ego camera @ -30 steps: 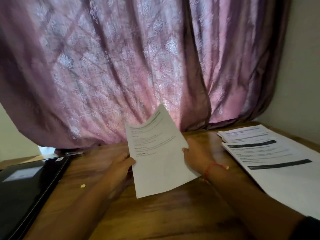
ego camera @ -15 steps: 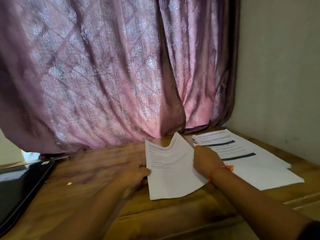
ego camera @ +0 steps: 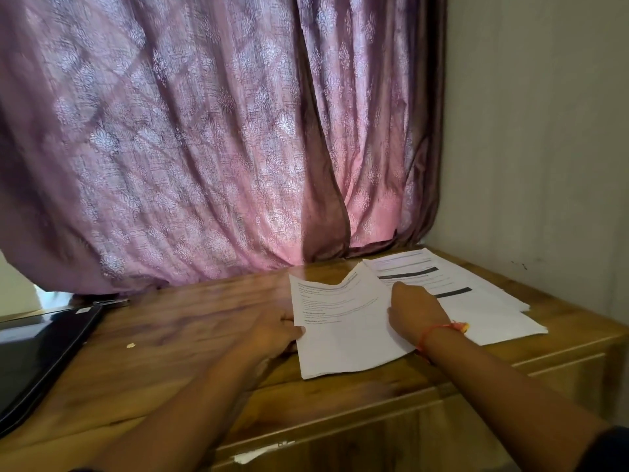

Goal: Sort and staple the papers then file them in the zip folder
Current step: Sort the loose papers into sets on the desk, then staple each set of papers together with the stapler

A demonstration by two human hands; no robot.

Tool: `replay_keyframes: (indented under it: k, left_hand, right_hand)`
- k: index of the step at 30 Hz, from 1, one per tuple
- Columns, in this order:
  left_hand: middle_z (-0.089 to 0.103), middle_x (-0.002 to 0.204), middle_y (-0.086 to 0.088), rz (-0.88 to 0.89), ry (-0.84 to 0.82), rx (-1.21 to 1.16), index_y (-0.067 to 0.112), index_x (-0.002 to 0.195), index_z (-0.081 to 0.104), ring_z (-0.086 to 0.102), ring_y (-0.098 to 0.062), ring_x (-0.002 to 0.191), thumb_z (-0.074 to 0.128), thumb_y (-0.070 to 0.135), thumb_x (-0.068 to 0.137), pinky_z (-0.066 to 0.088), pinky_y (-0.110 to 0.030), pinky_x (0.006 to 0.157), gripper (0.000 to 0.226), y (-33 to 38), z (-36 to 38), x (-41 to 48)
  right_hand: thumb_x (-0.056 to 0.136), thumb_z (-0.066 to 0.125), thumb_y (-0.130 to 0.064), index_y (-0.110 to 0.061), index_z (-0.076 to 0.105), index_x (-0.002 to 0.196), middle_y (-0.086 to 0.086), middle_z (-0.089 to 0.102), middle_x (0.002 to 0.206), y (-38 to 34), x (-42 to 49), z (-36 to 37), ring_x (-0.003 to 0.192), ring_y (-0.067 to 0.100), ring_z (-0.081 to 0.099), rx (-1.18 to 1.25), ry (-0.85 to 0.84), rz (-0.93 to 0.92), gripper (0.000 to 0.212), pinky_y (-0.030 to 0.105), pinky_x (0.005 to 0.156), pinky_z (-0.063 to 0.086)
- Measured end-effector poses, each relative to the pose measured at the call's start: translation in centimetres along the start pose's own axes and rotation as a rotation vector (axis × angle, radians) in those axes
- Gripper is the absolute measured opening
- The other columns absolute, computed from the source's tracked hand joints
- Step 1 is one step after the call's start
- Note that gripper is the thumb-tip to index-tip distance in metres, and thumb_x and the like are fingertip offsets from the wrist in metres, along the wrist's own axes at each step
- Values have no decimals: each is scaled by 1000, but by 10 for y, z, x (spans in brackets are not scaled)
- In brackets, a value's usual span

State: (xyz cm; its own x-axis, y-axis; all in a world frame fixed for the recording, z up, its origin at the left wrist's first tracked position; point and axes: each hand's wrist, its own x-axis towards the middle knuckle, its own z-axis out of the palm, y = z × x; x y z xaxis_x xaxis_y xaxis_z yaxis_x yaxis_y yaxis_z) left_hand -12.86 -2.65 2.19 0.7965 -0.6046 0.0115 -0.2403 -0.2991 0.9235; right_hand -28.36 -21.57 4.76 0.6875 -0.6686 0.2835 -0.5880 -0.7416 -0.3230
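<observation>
1. White printed sheets are the business here — a small set of papers is held between the two hands, low over the wooden counter, with its top edge buckled into a peak.
2. Left hand grips the set's left edge, thumb on top and fingers curled under it. Right hand holds the right edge; its fingers look curled round the paper, though the fingertips are hidden behind the sheet.
3. Just beyond the right hand, and running out to its right, lies a fanned stack of printed pages with dark bars across them; the held set overlaps the stack's near corner.
4. Well to the left of the left hand sits a black zip folder, flat on the counter and partly out of view. A metal clip-like object lies just past the folder's far corner; it is too small to name for sure. I see no stapler.
5. Step in hand, as I judge it: sorting — gathering and squaring one set apart from the loose stack. Stapling and filing are not yet done.
6. Next move, as I judge it: flatten the buckle and tap the edges flush so the sheets line up. Both hands should hold firmly but lightly, since thin paper creases and slides.
7. After that a stapler must be found; the set's top corner needs to be free of the stack before it is fastened.
</observation>
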Motion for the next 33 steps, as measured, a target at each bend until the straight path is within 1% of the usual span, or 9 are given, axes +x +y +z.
replay_keyframes:
  k: [2, 4, 9, 13, 16, 18, 22, 27, 33]
  left_hand:
    - [79, 93, -4, 29, 19, 54, 9, 103, 74, 72, -11, 68, 65, 1, 95, 57, -25, 62, 14, 3, 4, -1]
    - [79, 87, -3, 53, 34, 125, 8, 105, 73, 67, -6, 58, 66, 3, 95, 51, -20, 56, 14, 4, 8, -1]
    - [75, 89, 1, 53, 56, 296, 11, 110, 67, 66, -8, 60, 70, 11, 93, 51, -20, 55, 17, 8, 10, 1]
    - [73, 106, -6, 30, 49, 409, 18, 102, 60, 66, -16, 74, 71, 15, 91, 57, -32, 67, 16, 12, 8, 2]
    - [67, 126, -5, 55, 20, 496, 17, 119, 61, 61, -16, 93, 70, 20, 93, 48, -22, 68, 27, 14, 9, 0]
    - [62, 134, -3, 90, 23, 568, 14, 132, 59, 54, -12, 97, 67, 24, 96, 40, -16, 64, 38, 14, 10, -2]
    - [60, 139, -1, 160, 46, 661, 17, 134, 59, 57, -16, 110, 62, 33, 99, 42, -22, 78, 39, 13, 11, -2]
    - [54, 145, -3, 262, 166, 805, 19, 142, 52, 55, -23, 123, 54, 40, 102, 45, -31, 89, 45, 17, -2, -4]
    - [47, 143, -6, 320, 364, 1133, 18, 137, 48, 43, -29, 129, 56, 49, 96, 44, -41, 97, 52, 4, -54, 5]
  right_hand:
    - [99, 51, -19, -11, 54, 126, 9, 62, 126, 3, 1, 2, 110, 23, 61, -3, 4, 7, 28, 31, 96, 47]
    - [98, 53, -21, -13, 54, 128, 8, 61, 127, 6, 0, 2, 111, 23, 60, -13, -5, 20, 30, 32, 98, 47]
    - [98, 52, -27, -15, 57, 127, 8, 61, 126, 13, 3, 8, 110, 23, 60, -78, -49, 31, 32, 33, 98, 48]
    - [95, 49, -37, -15, 58, 125, 10, 56, 129, 18, 8, 9, 117, 29, 50, -144, -138, 49, 38, 41, 103, 43]
    - [95, 48, -40, -15, 54, 131, 12, 48, 136, 19, 10, 9, 125, 31, 41, -148, -170, 70, 45, 43, 105, 39]
    - [95, 48, -43, -16, 52, 134, 12, 43, 140, 19, 11, 10, 129, 32, 37, -139, -159, 77, 47, 43, 106, 38]
    - [93, 46, -56, -19, 51, 134, 13, 42, 144, 17, 16, 10, 132, 32, 37, -163, -57, 46, 55, 46, 106, 38]
    - [89, 40, -72, -23, 41, 144, 11, 37, 151, -5, 24, 12, 138, 34, 34, -233, 108, -114, 74, 50, 110, 34]
    - [86, 38, -75, -24, 44, 140, 12, 39, 147, -69, 34, 14, 133, 33, 36, -262, 248, -397, 74, 48, 105, 36]
